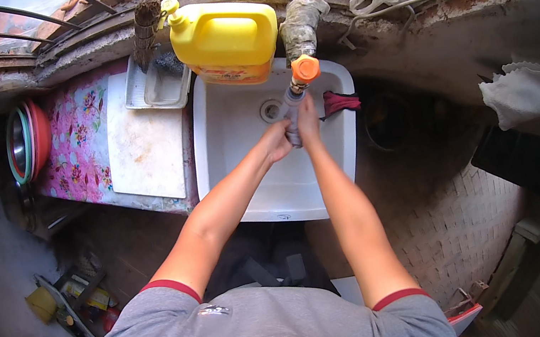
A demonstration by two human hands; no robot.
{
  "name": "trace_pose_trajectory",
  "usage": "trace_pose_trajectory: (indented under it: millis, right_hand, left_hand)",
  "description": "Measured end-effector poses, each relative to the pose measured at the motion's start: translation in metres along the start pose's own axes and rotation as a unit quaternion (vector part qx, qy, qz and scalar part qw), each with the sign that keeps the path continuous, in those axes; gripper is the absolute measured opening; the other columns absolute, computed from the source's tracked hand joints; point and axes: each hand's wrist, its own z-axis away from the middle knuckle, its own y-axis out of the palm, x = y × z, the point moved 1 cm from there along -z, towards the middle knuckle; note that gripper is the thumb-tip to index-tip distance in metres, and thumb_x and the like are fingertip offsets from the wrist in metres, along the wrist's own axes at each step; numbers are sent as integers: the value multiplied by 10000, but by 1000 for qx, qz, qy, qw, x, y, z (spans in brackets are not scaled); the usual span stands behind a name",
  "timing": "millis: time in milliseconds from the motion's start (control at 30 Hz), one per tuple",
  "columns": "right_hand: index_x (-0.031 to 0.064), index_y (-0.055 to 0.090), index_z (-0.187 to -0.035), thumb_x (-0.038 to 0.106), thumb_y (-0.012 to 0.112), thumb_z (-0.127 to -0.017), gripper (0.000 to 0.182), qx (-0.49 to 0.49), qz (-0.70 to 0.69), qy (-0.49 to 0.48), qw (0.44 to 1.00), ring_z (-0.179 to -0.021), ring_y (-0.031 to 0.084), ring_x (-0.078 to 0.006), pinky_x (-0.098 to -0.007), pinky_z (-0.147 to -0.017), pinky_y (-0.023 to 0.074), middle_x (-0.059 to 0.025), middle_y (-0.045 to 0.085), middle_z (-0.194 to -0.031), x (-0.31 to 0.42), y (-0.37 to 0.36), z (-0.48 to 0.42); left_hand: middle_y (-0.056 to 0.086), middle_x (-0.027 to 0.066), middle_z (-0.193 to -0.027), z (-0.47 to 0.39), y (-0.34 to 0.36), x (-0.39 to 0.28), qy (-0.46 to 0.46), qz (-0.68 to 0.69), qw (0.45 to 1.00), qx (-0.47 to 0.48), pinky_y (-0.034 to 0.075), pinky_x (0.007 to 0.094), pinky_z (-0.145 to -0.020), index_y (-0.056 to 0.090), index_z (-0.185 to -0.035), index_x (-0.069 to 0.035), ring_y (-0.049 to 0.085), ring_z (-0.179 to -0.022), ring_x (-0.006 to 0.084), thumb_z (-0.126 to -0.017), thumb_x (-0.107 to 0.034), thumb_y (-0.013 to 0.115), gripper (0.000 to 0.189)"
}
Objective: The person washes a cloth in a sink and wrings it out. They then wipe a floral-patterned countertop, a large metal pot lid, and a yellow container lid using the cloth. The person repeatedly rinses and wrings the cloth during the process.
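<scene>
A tap with an orange handle (305, 69) stands over a white sink (233, 175). From it a grey tube-like spout (293, 120) reaches toward me above the basin. My left hand (277, 140) is against the tube's left side near its lower end, fingers partly hidden by it. Along the right side of the tube lies my right hand (309, 121), fingers pointing toward the tap and slightly blurred. Whether either hand grips the tube or is only beside it, I cannot tell. A dark red cloth (340, 102) hangs over the sink's right rim.
A yellow jug (225, 35) stands at the sink's back rim. On the flowered tablecloth (74, 132) to the left are a white board (147, 147), a plastic tray (166, 86) and stacked basins (38, 139). A wrapped pipe (300, 27) rises behind the tap.
</scene>
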Motion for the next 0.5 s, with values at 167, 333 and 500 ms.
trace_pose_trajectory:
  millis: [167,333,500]
  right_hand:
    - [-5,527,-1149,239,484,-948,319,10,214,-193,958,-1071,536,-370,-414,-932,398,-190,580,-1093,25,21,72]
    - [-4,575,-968,256,500,-940,272,-51,65,-132,988,-832,579,-341,-435,-762,442,-164,601,-886,31,33,37]
    - [34,589,-1002,224,523,-932,213,-22,-287,204,936,-781,577,-196,-345,-727,458,-64,586,-830,-21,22,-4]
  left_hand:
    - [630,92,-935,-1,-1,-21,-115,49,990,-70,515,384,-771,556,-1000,-92,614,-853,201,-967,-346,416,292]
    - [651,112,-860,-3,7,-9,-4,-202,973,-114,504,409,-685,563,-975,-55,629,-809,251,-962,-436,374,426]
    - [640,131,-825,11,-4,-5,160,-564,781,-214,468,391,-673,592,-944,-11,630,-748,250,-973,-450,346,504]
